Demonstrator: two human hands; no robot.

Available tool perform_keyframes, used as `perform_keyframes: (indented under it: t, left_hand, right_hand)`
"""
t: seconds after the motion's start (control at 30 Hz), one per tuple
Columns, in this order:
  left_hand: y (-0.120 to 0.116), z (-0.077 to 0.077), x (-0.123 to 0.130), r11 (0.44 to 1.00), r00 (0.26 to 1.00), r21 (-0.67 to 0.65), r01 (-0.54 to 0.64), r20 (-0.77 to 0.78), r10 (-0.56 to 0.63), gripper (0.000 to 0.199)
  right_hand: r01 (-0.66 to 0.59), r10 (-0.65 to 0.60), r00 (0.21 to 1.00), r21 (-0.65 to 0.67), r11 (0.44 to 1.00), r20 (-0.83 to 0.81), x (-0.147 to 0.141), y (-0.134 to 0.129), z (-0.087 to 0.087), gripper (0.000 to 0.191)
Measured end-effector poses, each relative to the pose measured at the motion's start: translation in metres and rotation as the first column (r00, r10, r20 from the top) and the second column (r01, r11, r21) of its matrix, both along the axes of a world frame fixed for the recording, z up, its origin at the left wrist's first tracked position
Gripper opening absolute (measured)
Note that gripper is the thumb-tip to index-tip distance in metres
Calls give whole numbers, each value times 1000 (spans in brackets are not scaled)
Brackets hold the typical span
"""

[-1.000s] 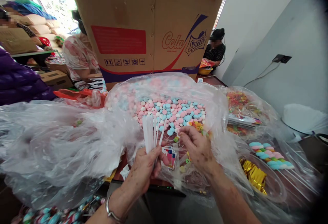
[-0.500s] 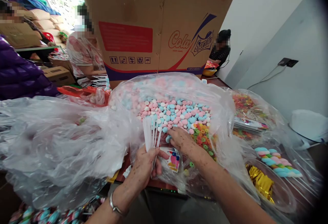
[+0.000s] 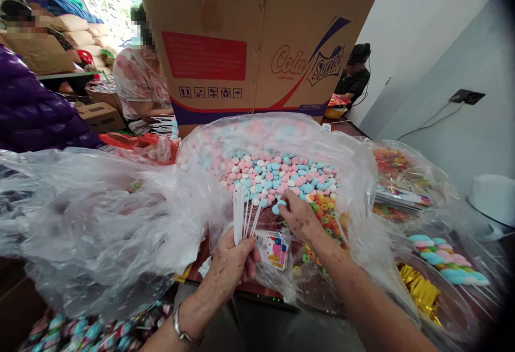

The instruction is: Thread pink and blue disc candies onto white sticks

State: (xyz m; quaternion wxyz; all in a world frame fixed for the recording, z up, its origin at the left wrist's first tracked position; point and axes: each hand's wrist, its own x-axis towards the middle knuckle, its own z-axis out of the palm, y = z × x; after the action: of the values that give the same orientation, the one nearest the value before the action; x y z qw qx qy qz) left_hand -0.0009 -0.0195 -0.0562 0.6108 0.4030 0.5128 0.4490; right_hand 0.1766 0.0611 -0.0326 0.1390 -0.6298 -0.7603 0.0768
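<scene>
My left hand (image 3: pixel 235 261) is closed round a bundle of thin white sticks (image 3: pixel 245 215), which fan out upward. Beside it, my right hand (image 3: pixel 298 213) pinches a blue candy (image 3: pixel 280 205) at the front edge of a heap of pink, blue and white candies (image 3: pixel 273 175). Green, orange and yellow ring candies (image 3: pixel 328 215) lie just right of my right hand. Between and below the hands are small printed cards (image 3: pixel 274 250) with a colourful pattern. Clear plastic surrounds the heap.
A large carton (image 3: pixel 257 46) stands behind the candies. Crumpled plastic (image 3: pixel 104 223) covers the left side. On the right are striped candy skewers (image 3: pixel 448 261) and a bowl of gold ties (image 3: pixel 420 293). Several people sit farther back.
The view has shifted slightly left, so most things appear farther right. My right hand's fingers have drawn together on a blue candy. My left hand still holds the sticks.
</scene>
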Motion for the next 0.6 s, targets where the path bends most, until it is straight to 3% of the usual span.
perform_keyframes:
  t: [0.2,0.3,0.43,0.5,0.6]
  left_hand:
    - [2,0,3,1000,1000,-8,0,1,0,13]
    - [2,0,2,1000,1000,8,10,-22,-10,10]
    - [2,-2,2,1000,1000,9,4,-21,-4,10]
    - [2,-2,2,1000,1000,1,-12,-2,12,12]
    - [1,-1,-1,999,999,-9,-34,3,34,25]
  right_hand:
    - [58,-61,954,-19,998,-292,7,0,4,24]
    - [-31,37,929,20,999,-368,4,-1,-1,19]
    - [-278,289,944,91,956,-156,-7,-3,-12,20]
    - [-315,321,943,71,946,-90,-11,-2,-16,19]
    - [-281,289,950,81,956,-122,-8,1,-20,21]
